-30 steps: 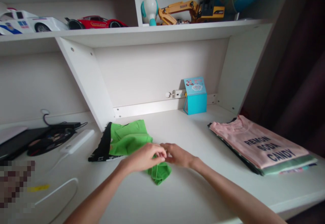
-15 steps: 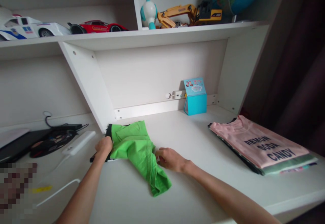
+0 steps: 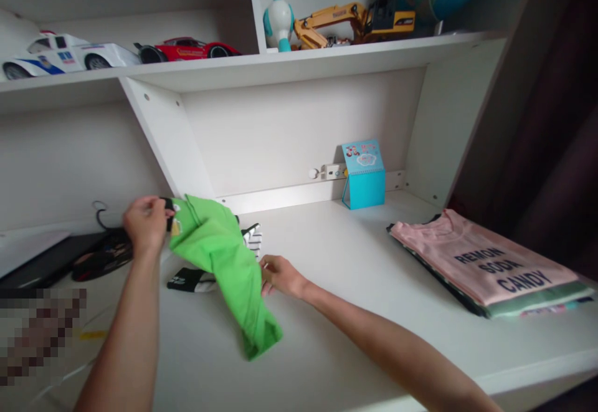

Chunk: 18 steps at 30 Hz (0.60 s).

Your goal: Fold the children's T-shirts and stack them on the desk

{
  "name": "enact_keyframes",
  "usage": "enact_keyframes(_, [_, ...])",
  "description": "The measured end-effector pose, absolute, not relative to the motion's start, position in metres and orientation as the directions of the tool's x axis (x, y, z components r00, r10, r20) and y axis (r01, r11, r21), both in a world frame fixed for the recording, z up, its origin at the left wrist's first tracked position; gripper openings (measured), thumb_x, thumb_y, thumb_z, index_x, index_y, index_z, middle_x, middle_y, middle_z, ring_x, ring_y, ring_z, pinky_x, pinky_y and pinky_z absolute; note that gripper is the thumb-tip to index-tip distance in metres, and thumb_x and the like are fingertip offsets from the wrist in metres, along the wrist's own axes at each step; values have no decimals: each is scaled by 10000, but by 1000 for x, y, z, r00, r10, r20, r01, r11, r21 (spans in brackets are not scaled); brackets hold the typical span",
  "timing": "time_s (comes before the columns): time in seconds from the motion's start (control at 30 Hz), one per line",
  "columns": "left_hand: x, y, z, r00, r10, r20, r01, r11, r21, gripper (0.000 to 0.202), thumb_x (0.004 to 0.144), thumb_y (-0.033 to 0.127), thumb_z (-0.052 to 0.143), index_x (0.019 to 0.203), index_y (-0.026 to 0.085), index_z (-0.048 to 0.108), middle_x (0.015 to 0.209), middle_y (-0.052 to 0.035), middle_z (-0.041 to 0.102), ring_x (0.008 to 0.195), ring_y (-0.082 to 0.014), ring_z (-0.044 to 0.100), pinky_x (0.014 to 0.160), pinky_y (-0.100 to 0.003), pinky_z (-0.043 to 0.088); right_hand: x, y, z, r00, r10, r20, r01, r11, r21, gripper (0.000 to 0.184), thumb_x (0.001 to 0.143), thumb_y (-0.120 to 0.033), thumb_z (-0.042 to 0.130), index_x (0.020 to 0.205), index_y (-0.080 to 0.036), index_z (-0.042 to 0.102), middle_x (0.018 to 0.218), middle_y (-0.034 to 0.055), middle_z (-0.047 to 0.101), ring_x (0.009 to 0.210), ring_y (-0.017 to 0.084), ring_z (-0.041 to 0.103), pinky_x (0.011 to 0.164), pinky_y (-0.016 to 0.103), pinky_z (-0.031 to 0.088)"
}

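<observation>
Bright green pants (image 3: 219, 256) with a dark waistband are partly lifted off the white desk, one leg trailing toward the front. At their upper left end, my left hand (image 3: 146, 222) is closed on the dark waistband. Lower down, my right hand (image 3: 283, 276) pinches the right edge of the green cloth with thumb and fingers. Beneath the pants lies a black cloth piece (image 3: 184, 279) with small white marks. A white cloth with dark stripes (image 3: 253, 240) shows behind them; the pants hide most of both.
Folded shirts, a pink one (image 3: 495, 256) on top, lie stacked at the right. A blue desk calendar (image 3: 367, 175) stands near a power socket (image 3: 332, 171). Dark electronics and cables (image 3: 103, 256) lie at the left. Toy cars and an excavator (image 3: 350, 22) sit on the shelf above.
My left hand has moved up and left, raising the waistband end of the pants. The right hand has shifted slightly left with the cloth. The black and striped cloths beneath are now uncovered.
</observation>
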<state>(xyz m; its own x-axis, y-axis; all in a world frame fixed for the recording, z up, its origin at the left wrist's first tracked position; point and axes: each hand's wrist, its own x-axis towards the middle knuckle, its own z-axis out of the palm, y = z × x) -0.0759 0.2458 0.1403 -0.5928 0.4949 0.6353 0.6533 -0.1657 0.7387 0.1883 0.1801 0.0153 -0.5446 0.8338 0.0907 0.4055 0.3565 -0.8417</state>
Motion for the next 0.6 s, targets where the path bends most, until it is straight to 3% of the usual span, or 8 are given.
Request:
enact_keyframes(0.13, [-100,238,192,-602,122,789,779,-125,614,218,752,193,481,938,143,583,990,-66,632,889,-226,608,755,-345,505,192,186,24,-563,822,88,348,332,-876,186,878,-252,361,1013,-174,463,806,5,643,624,91,635,531,178,468])
enact_keyframes(0.2, [-114,237,202,-526,127,841,845,-31,533,183,791,236,490,924,148,580,1010,-49,627,994,-251,560,861,-385,453,196,186,21,-560,825,77,390,344,-854,172,842,-211,414,985,-173,501,765,1,641,632,101,630,541,186,461])
enact_keyframes(0.27, [-127,239,202,-532,130,837,846,46,530,175,813,260,489,924,151,570,1008,-29,614,1023,-251,539,897,-401,424,198,187,15,-546,835,69,461,368,-807,172,798,-161,462,945,-167,551,743,10,639,667,129,625,571,212,457])
enact_keyframes(0.4, [-143,245,180,-613,83,785,789,97,606,181,822,206,441,972,167,534,1109,-33,546,938,-210,576,783,-344,486,188,196,6,-514,855,72,605,421,-676,184,767,-137,517,925,-153,610,807,51,646,797,197,617,687,278,453])
enact_keyframes(0.43, [-144,245,172,-583,127,803,812,127,569,193,830,212,420,981,174,533,1090,-35,553,929,-210,577,783,-344,484,182,200,5,-503,861,79,634,429,-643,208,777,-144,519,968,-150,603,847,62,646,839,208,612,720,292,451])
enact_keyframes(0.5, [-140,243,152,-467,341,816,883,220,414,215,844,236,382,964,173,549,969,-45,595,922,-225,576,812,-355,459,169,210,4,-475,874,100,687,439,-578,280,811,-150,505,1086,-145,554,964,90,626,916,217,592,772,318,447])
enact_keyframes(0.6, [-112,236,119,-293,706,645,956,232,180,229,839,249,378,849,169,592,813,-79,619,825,-241,594,724,-334,444,151,224,2,-447,887,118,751,444,-489,286,871,-206,491,1153,-154,503,1090,91,569,939,193,573,786,355,466])
